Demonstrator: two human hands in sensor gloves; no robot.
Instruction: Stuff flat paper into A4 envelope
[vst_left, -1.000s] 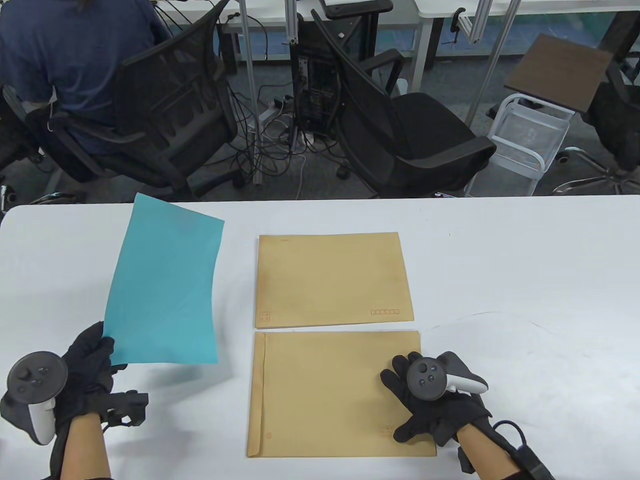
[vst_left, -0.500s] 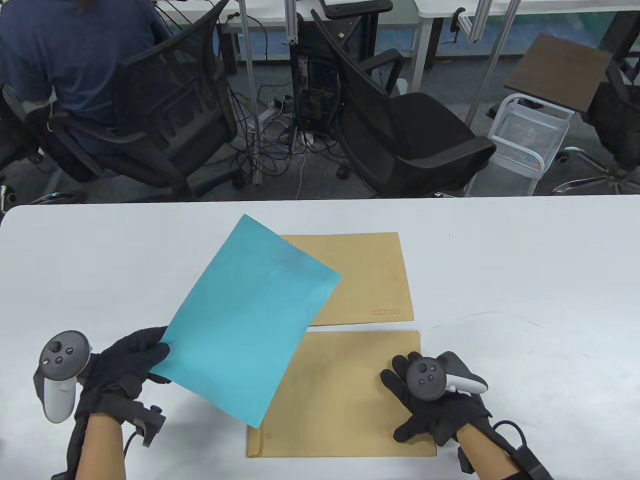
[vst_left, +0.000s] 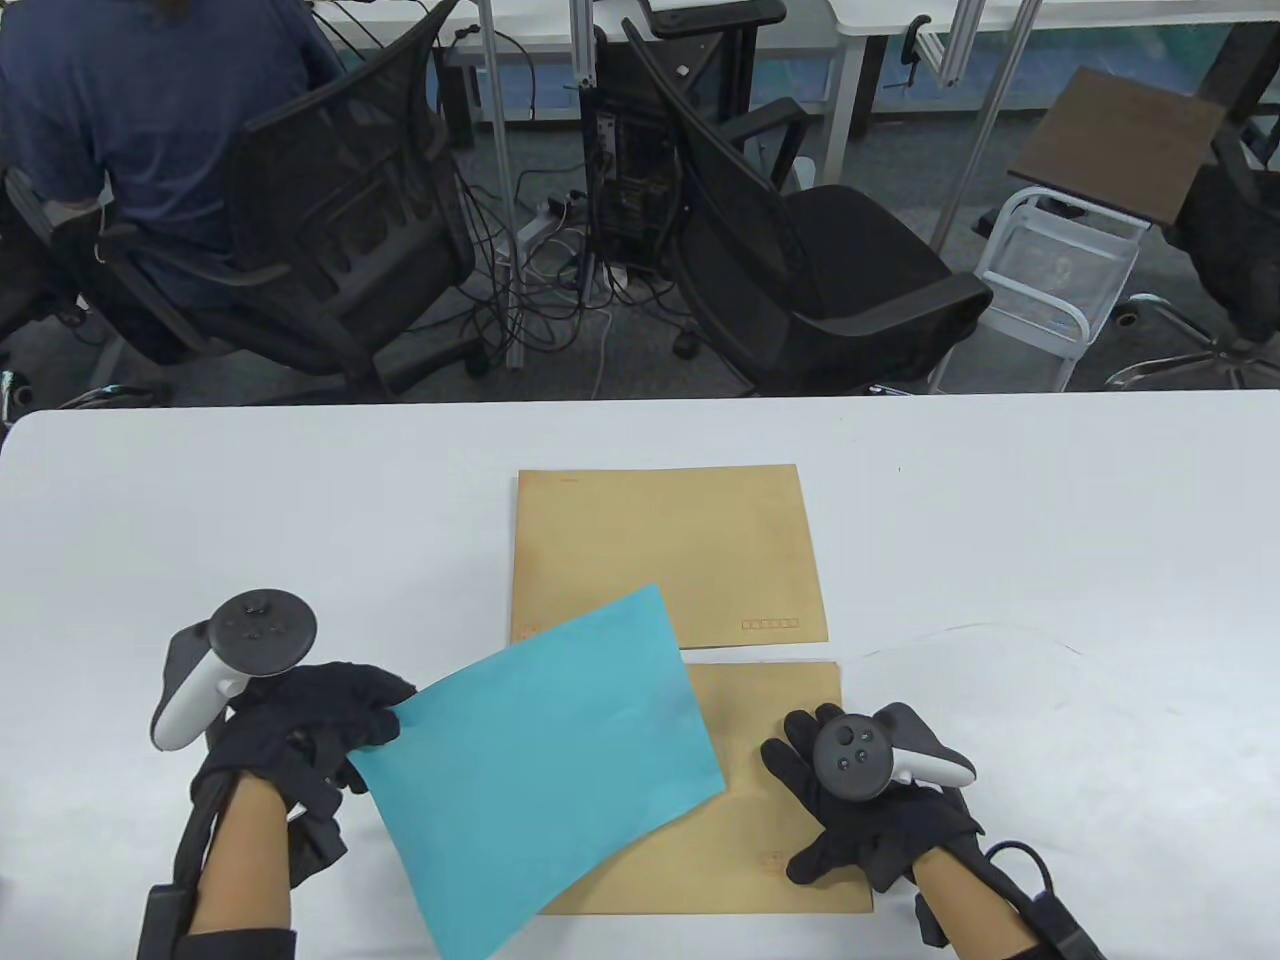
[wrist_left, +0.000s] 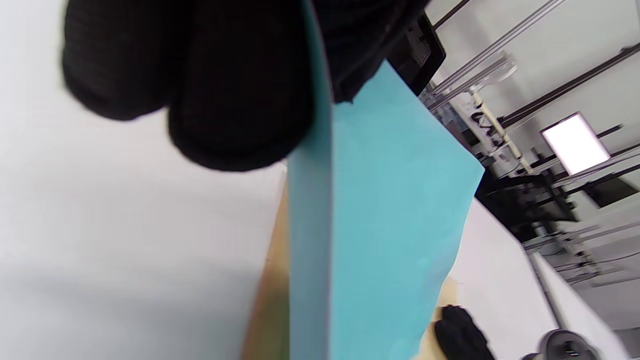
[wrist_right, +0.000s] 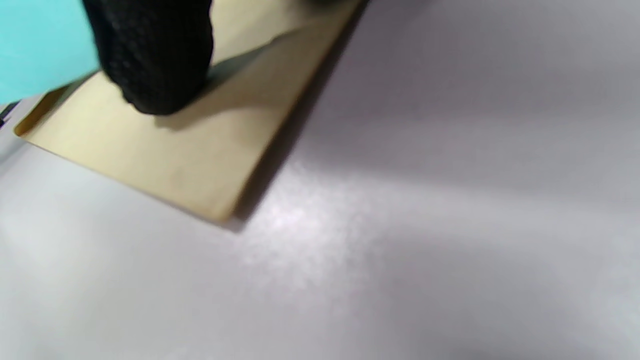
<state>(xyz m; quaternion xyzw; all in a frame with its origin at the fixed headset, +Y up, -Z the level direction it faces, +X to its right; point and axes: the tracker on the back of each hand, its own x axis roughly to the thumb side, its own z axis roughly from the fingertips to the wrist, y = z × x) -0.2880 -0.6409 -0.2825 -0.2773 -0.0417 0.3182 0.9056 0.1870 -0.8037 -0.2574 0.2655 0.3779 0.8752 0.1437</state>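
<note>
My left hand pinches the left corner of a flat teal paper sheet and holds it tilted over the left half of the near brown A4 envelope. The left wrist view shows the fingers gripping the sheet's edge. My right hand rests flat on the right part of that envelope, fingers spread. In the right wrist view a fingertip presses on the envelope. The envelope's left side lies hidden under the paper.
A second brown envelope lies flat just beyond the near one. The white table stretches to both sides. Office chairs and a seated person are behind the table's far edge.
My left hand has swung the teal paper from the far left, rightward and toward me, so it now lies low over the near envelope's left half. My right hand has stayed put.
</note>
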